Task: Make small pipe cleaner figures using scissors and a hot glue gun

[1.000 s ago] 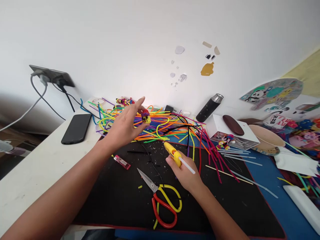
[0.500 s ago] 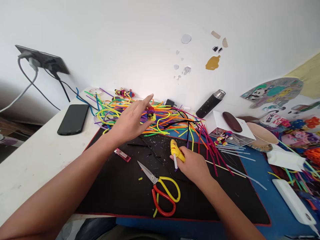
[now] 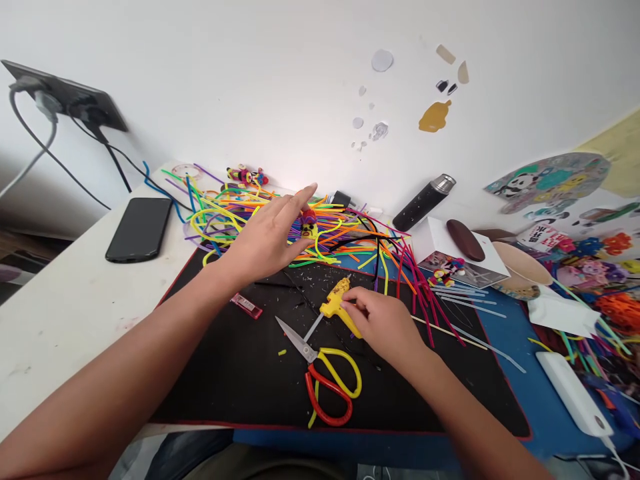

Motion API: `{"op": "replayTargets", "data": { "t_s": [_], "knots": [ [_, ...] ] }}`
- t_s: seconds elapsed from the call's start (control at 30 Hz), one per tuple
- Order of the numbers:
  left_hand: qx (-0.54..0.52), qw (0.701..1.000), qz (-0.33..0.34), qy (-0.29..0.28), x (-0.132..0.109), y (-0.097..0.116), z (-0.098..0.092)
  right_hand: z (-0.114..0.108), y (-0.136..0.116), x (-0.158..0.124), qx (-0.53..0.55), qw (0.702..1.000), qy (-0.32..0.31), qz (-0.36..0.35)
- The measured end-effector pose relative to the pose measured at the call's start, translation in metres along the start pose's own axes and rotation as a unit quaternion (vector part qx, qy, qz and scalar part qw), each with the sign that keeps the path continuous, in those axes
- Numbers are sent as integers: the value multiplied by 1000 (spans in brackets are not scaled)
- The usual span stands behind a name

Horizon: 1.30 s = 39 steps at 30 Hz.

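My left hand (image 3: 270, 237) is raised over the pile of pipe cleaners (image 3: 235, 217). Between its thumb and fingers it holds a small pipe-cleaner head (image 3: 309, 229), yellow with dark facial features and a red and purple top. A yellow hot glue gun (image 3: 337, 300) lies on the black mat (image 3: 225, 393), its glue stick reaching the scissors. Right beside the gun, my right hand (image 3: 387, 323) has loosely bent fingers, apart from the thumb and not wrapped round the handle. Scissors (image 3: 320, 373) with one red and one yellow handle lie in front.
A phone (image 3: 139, 229) lies at left, and a small red-and-clear case (image 3: 247, 306) on the mat. Behind stand a black flask (image 3: 424, 203) and a white box (image 3: 435, 243) with a dark oval case (image 3: 465, 240) on top. Glue sticks (image 3: 475, 303) and a white device (image 3: 575, 393) lie at right.
The glue gun has turned so its stick points to the lower left, and my right hand has loosened from it. My left hand keeps the pipe-cleaner head. The view has shifted slightly.
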<state>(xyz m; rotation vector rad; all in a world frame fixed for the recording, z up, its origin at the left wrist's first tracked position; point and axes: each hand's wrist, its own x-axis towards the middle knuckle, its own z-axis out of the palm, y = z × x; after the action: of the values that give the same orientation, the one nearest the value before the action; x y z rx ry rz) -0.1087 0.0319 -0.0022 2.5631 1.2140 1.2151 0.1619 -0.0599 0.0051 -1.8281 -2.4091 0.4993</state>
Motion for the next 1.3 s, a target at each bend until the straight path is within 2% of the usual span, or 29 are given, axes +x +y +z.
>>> {"op": "replayTargets", "data": {
  "t_s": [0.2,0.33,0.53,1.0,1.2,1.3],
  "knots": [
    [-5,1000,12,-9,1,5,-1,11,-36,29,-122,987,-82,-70],
    [-9,1000,13,-7,1,8,-1,16,-40,42,-180,972,-119,-90],
    [-13,1000,7,-22,1,9,1,10,-39,45,-195,965,-156,-76],
    [-33,999,18,-35,1,13,2,13,-56,55,-238,947,-197,-88],
    [-42,998,19,-51,1,15,4,16,-62,54,-243,946,-186,-108],
    [-49,997,25,-44,2,14,2,17,-61,53,-225,954,-173,-94]
  ]
}}
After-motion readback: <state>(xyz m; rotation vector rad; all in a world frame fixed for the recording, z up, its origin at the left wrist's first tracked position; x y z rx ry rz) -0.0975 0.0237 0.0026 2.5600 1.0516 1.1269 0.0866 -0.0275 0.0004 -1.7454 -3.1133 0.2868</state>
